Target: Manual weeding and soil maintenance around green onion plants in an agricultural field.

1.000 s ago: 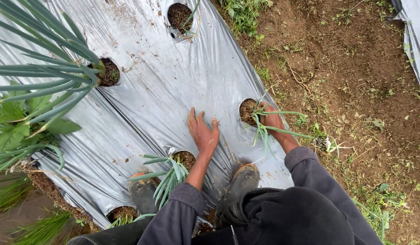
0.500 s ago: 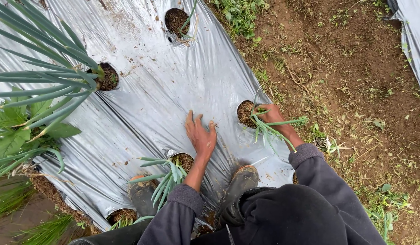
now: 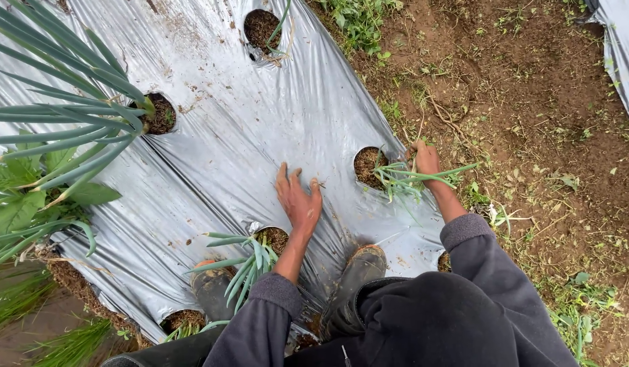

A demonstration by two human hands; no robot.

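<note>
My left hand (image 3: 297, 199) lies flat, fingers spread, on the silver plastic mulch sheet (image 3: 233, 136), just above a hole holding a small green onion seedling (image 3: 250, 258). My right hand (image 3: 427, 160) is shut on a bunch of thin green onion seedlings (image 3: 413, 178) beside a round planting hole (image 3: 370, 166) filled with soil near the sheet's right edge. Both arms wear dark sleeves.
My muddy boots (image 3: 355, 278) stand on the sheet's near part. More planting holes (image 3: 261, 28) dot the plastic; a tall onion plant (image 3: 70, 115) spreads at left. Bare soil with weeds (image 3: 532, 122) runs along the right, with another plastic sheet (image 3: 620, 47) at far right.
The view has shifted slightly. My right hand with the seedlings has moved a little up and right beside the hole; my left hand stays pressed on the plastic.
</note>
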